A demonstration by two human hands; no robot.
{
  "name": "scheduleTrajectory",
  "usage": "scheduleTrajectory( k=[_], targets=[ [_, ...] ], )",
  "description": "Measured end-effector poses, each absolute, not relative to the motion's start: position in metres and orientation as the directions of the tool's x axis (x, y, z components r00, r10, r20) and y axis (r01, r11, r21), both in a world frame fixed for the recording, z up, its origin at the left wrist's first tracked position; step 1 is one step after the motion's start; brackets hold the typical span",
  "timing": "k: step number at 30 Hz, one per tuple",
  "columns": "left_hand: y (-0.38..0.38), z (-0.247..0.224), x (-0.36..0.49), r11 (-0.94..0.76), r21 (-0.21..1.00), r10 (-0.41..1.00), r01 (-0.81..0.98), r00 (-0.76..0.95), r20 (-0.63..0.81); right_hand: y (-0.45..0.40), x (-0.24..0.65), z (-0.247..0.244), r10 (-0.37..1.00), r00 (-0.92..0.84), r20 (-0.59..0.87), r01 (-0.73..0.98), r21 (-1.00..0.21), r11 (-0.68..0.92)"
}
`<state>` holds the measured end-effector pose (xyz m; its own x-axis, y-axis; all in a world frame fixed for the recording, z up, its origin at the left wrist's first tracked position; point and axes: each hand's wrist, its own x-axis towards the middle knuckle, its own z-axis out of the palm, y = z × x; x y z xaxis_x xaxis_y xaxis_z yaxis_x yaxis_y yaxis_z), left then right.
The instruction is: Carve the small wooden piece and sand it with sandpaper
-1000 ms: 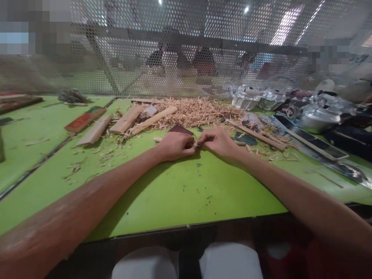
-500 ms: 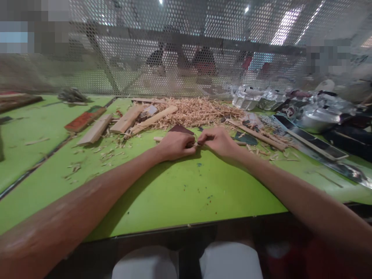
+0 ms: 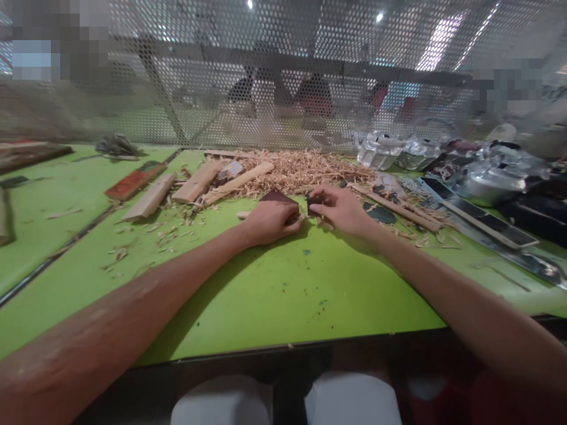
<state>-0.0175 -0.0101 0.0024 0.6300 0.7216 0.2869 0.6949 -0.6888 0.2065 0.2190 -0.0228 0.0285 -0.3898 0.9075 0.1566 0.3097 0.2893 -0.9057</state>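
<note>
My left hand [image 3: 274, 222] rests on the green table, its fingers curled closed. A small pale bit shows at its fingertips, but what it holds is mostly hidden. Behind that hand lies a dark brown sheet [image 3: 278, 195] that looks like sandpaper, partly covered by the knuckles. Just to the right, my right hand [image 3: 340, 210] pinches a small dark brown piece of sandpaper [image 3: 313, 203] between thumb and fingers. A narrow gap separates the two hands. The tip of a thin wooden stick [image 3: 243, 215] pokes out left of my left hand.
Wood shavings [image 3: 305, 167] are heaped behind my hands, before a perforated metal screen [image 3: 274, 100]. Wooden blocks [image 3: 197, 182] and a red-and-green painted block [image 3: 133, 182] lie left. At right are a wooden strip [image 3: 398, 208], a long dark panel [image 3: 478, 212] and foil-wrapped items [image 3: 500, 177].
My right hand has moved slightly right, away from my left fingertips, and its fingers have spread around the small dark piece, which now shows. My left hand stays nearly in place.
</note>
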Motion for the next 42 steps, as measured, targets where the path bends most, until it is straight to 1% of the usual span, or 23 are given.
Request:
scheduleTrajectory(
  k=[2,6,10,14,17,20,24,27,31,34,35,38,42],
  targets=[
    [-0.010,0.002,-0.017,-0.678,0.202,0.732,0.707,0.624,0.274,-0.026,0.215,0.026,0.919,-0.390,0.060,0.285,-0.941,0.182],
    [-0.009,0.001,-0.016,-0.670,0.190,0.738,0.718,0.618,0.271,-0.025,0.211,0.016,0.921,-0.390,-0.010,0.273,-0.956,0.105],
    [-0.010,0.002,-0.016,-0.662,0.201,0.747,0.722,0.614,0.254,-0.019,0.215,0.012,0.931,-0.366,-0.009,0.253,-0.963,0.090],
    [-0.012,0.005,-0.015,-0.662,0.179,0.746,0.728,0.618,0.247,-0.016,0.218,0.015,0.903,-0.426,-0.061,0.259,-0.964,0.057],
    [-0.012,0.005,-0.015,-0.659,0.174,0.749,0.731,0.617,0.242,-0.016,0.219,0.017,0.911,-0.411,-0.040,0.229,-0.972,0.060],
    [-0.012,0.004,-0.015,-0.652,0.158,0.755,0.742,0.613,0.235,-0.015,0.219,0.015,0.895,-0.442,-0.065,0.234,-0.971,0.046],
    [-0.012,0.004,-0.014,-0.658,0.146,0.748,0.739,0.618,0.241,-0.013,0.220,0.013,0.919,-0.393,-0.046,0.228,-0.972,0.049],
    [-0.013,0.004,-0.015,-0.665,0.137,0.742,0.734,0.628,0.237,-0.012,0.222,0.014,0.880,-0.463,-0.104,0.231,-0.973,0.006],
    [-0.013,0.005,-0.015,-0.656,0.134,0.749,0.743,0.619,0.235,-0.012,0.223,0.017,0.886,-0.453,-0.100,0.199,-0.980,-0.010],
    [-0.013,0.004,-0.014,-0.656,0.137,0.750,0.743,0.618,0.236,-0.014,0.221,0.021,0.864,-0.486,-0.134,0.242,-0.970,-0.014],
    [-0.013,0.004,-0.015,-0.657,0.140,0.749,0.741,0.619,0.237,-0.015,0.220,0.022,0.864,-0.480,-0.149,0.259,-0.966,-0.022],
    [-0.013,0.003,-0.015,-0.664,0.142,0.742,0.735,0.623,0.247,-0.019,0.215,0.024,0.912,-0.382,-0.150,0.236,-0.970,-0.061],
    [-0.013,0.003,-0.015,-0.664,0.145,0.742,0.733,0.624,0.243,-0.022,0.212,0.026,0.888,-0.400,-0.225,0.236,-0.962,-0.137]
  ],
)
